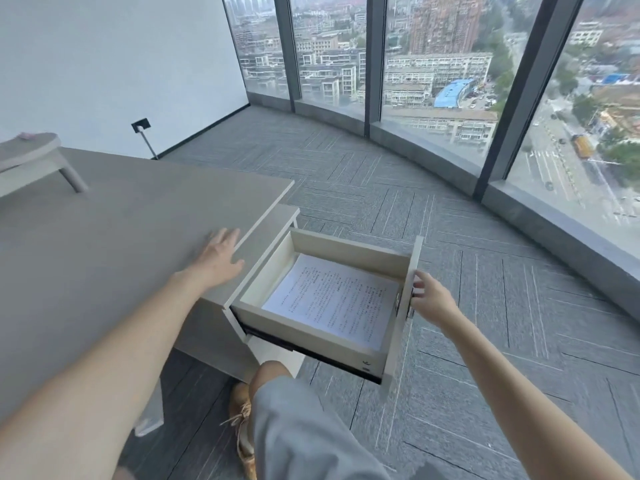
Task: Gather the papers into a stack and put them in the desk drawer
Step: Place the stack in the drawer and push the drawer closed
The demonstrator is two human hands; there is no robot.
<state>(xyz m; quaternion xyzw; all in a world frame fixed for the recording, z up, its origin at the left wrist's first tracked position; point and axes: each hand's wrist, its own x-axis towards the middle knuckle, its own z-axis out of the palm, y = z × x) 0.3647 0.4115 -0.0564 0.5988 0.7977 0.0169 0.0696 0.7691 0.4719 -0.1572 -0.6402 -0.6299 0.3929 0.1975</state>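
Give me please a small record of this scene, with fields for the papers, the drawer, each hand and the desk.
papers: stack of printed sheets lying flat inside the drawer
drawer: pulled out and open
left hand: resting flat, palm down, on the desk, holds nothing
right hand: fingers on the drawer front
desk: grey top, a small raised shelf at its far left
task state: papers in, drawer not yet closed

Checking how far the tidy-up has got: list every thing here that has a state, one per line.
desk drawer: pulled fully open.
stack of papers: lying flat inside the drawer, printed side up.
left hand: open, palm flat on the desk top.
right hand: fingers on the drawer front panel, holding nothing else.
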